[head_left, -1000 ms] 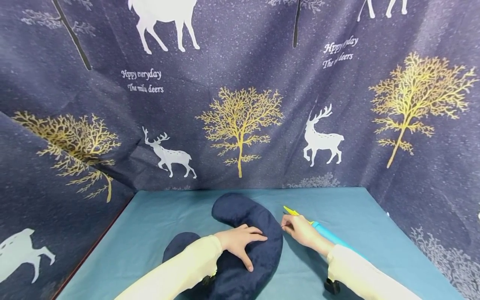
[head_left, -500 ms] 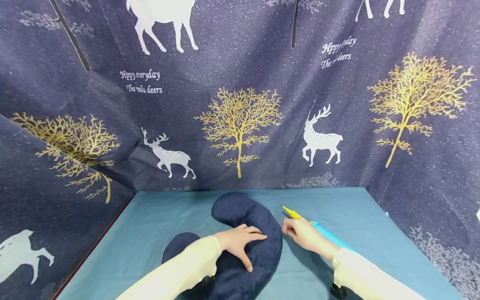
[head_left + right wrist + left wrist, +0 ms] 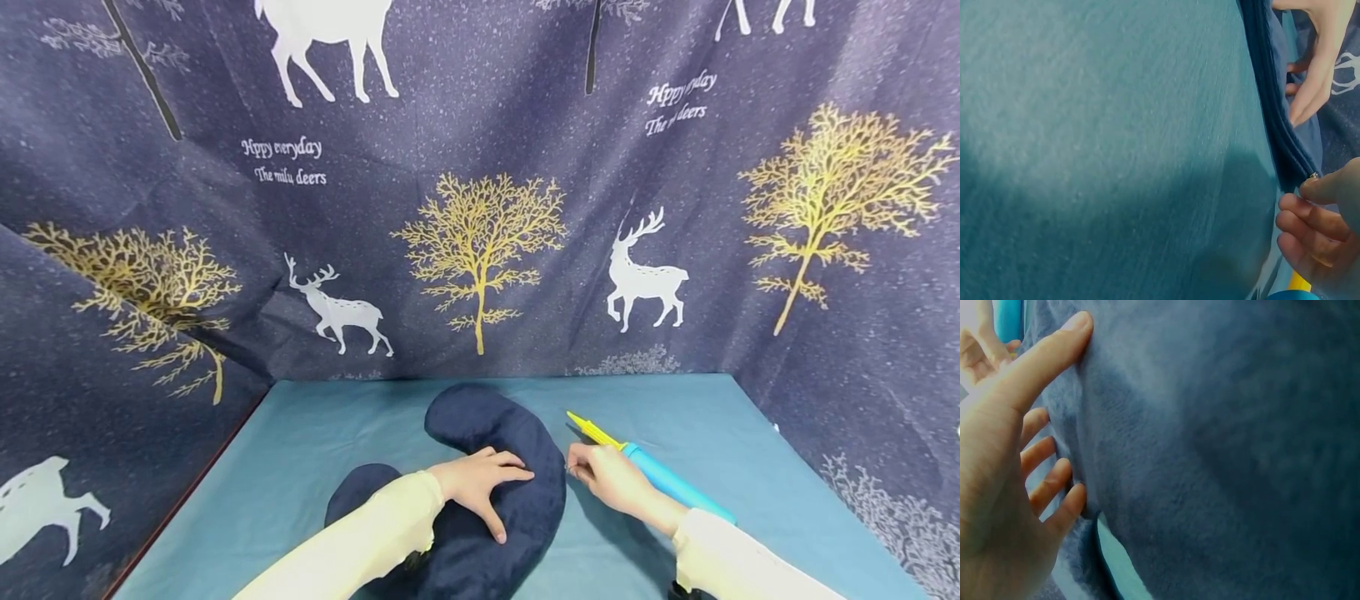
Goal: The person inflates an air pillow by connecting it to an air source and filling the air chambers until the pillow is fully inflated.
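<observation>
A navy U-shaped neck pillow (image 3: 525,500) lies on the table, its plush surface filling most of the left wrist view. My left hand (image 3: 480,487) rests on top of it with fingers and thumb spread. At the pillow's right edge, my right hand (image 3: 611,477) pinches a small metallic zipper pull (image 3: 1314,176) between thumb and fingers. The zipper seam (image 3: 1272,106) runs along the pillow's side in the right wrist view. The sleeve and left forearm hide part of the pillow in the head view.
A blue hand pump (image 3: 667,479) with a yellow nozzle (image 3: 588,427) lies just behind and right of my right hand. A teal cloth covers the table (image 3: 322,417). Dark curtains (image 3: 525,125) printed with deer and trees stand around its back and sides.
My right hand has shifted slightly right and toward me along the pillow's edge, uncovering more of the pump. The left hand and the pillow stay in place.
</observation>
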Available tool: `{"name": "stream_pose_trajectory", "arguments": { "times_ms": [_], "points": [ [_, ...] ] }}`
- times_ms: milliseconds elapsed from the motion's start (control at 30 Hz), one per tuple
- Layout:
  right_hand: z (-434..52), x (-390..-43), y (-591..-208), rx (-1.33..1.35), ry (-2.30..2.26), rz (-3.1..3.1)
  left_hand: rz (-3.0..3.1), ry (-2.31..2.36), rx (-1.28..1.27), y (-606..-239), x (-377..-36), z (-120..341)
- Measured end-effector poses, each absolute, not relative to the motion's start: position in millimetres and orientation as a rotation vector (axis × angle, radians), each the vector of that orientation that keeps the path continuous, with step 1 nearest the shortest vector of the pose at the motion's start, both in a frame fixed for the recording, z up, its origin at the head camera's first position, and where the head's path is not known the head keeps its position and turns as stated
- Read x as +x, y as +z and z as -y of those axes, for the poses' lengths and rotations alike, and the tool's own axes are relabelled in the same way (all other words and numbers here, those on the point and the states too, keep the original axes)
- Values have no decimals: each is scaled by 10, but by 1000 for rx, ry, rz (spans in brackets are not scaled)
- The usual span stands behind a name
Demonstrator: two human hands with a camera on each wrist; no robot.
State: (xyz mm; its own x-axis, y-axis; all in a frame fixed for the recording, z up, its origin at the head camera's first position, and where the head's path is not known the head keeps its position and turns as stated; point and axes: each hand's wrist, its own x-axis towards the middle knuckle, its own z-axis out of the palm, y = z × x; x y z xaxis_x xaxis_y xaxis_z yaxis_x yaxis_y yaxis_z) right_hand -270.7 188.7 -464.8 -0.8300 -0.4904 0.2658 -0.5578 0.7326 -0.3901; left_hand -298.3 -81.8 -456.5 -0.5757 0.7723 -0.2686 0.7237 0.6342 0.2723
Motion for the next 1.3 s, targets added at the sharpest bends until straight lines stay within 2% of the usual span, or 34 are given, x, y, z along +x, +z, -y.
{"name": "stream_pose_trajectory", "arguments": {
  "times_ms": [367, 1300],
  "points": [
    [-1868, -2596, -4647, 813, 680, 2819, -2491, 207, 1167, -4532, -2963, 815],
    [-1938, -2514, -4674, 927, 641, 2821, -2455, 185, 1142, -4425, -2960, 778]
  ]
}}
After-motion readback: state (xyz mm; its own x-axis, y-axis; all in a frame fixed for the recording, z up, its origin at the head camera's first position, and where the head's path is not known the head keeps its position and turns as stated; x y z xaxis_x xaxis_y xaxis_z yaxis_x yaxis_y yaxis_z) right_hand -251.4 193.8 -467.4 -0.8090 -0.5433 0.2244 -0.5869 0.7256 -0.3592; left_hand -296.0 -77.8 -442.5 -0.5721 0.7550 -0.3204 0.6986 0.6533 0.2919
